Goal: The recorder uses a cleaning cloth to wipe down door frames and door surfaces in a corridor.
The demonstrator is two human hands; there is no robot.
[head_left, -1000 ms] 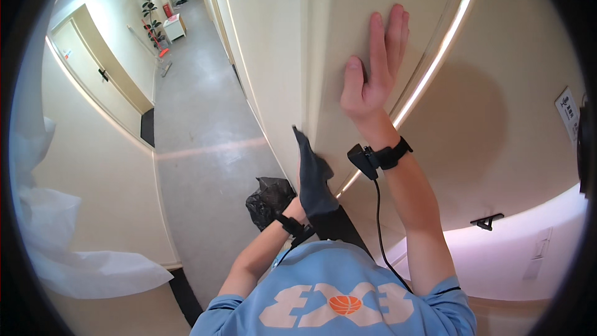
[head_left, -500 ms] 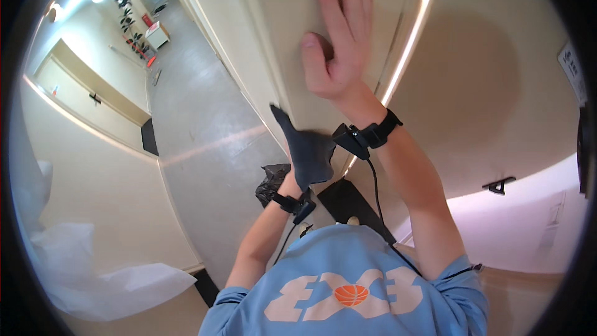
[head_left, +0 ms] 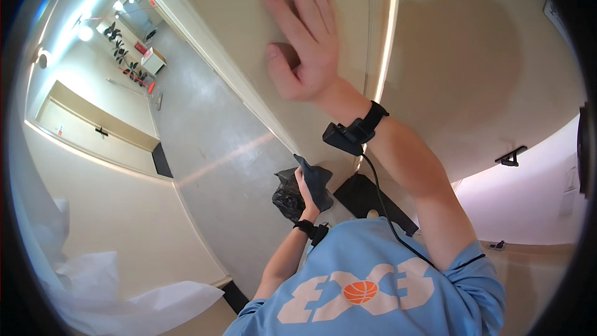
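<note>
A dark grey cloth point(head_left: 318, 188) is in my left hand point(head_left: 305, 190), low down beside the edge of a beige door frame. The cloth covers most of my left fingers. Higher up, my right hand point(head_left: 311, 56) is spread out, its palm toward the wide beige panel point(head_left: 236, 18), which it seems to touch. A black strap with a small device point(head_left: 357, 134) goes round my right wrist, and a cable runs down from it. My left wrist has a similar black strap point(head_left: 311, 230).
A crumpled black plastic bag point(head_left: 287, 196) is on the grey floor point(head_left: 211, 149) beyond my left hand. White sheeting point(head_left: 143, 305) hangs at the lower left. Down the corridor are a closed door point(head_left: 93, 130), a plant point(head_left: 121, 56) and a white cabinet point(head_left: 153, 61).
My left hand and the cloth have come down, closer to my body. The right hand stays spread on the panel. The whole view has shifted a little.
</note>
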